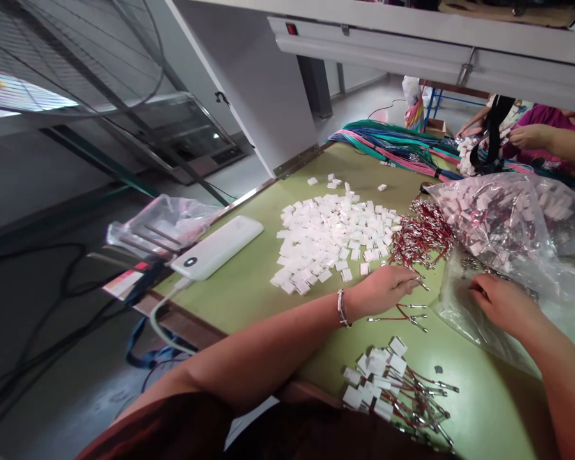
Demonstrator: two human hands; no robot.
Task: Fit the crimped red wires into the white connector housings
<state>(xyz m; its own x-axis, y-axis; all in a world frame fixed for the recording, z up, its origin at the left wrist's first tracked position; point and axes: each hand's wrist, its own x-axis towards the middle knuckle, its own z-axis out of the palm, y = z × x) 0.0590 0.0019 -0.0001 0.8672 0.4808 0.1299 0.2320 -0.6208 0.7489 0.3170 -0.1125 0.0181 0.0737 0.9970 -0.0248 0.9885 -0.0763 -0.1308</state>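
Observation:
My left hand (pixel 388 291) is closed in a pinch at the near edge of a heap of short red wires (pixel 421 236) with metal terminals. A terminal wire (pixel 422 283) sticks out from its fingertips. My right hand (pixel 505 303) rests over the clear plastic bag (pixel 464 306), fingers curled in; what they hold, if anything, is hidden. Below my left hand lie a few loose red wires (pixel 400 317). Nearer my body is a pile of white connector housings (pixel 376 364) with red wires in them. A large heap of white housings (pixel 326 236) spreads left of the wires.
A full clear bag of white pieces (pixel 508 211) stands at the right. A white power bank (pixel 220 249) with a cable lies at the table's left edge. Bundled coloured cables (pixel 388 144) run along the back. Another person's hand (pixel 531 137) is at the far right.

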